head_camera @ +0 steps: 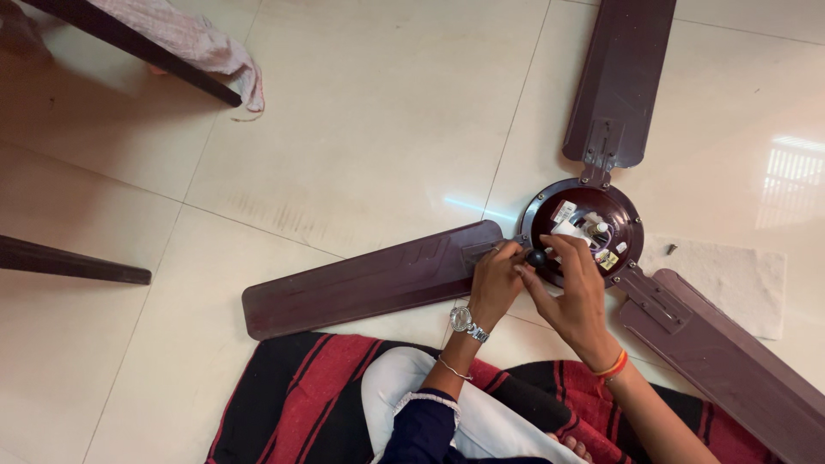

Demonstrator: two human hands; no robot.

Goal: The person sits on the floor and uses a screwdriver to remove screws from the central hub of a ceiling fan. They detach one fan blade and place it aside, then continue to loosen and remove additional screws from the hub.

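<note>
Ceiling fan motor hub on tiled floor, wiring exposed. L hand at hub's near-left rim, fingers curled, w/ R hand pinching small black knob between fingertips. Three brown blades radiate from hub. White cloth w/ screw right of hub.

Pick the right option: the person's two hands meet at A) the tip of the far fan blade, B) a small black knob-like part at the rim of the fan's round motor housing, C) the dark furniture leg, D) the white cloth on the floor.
B: the left hand and right hand close around a small black part at the edge of the motor housing.
</note>
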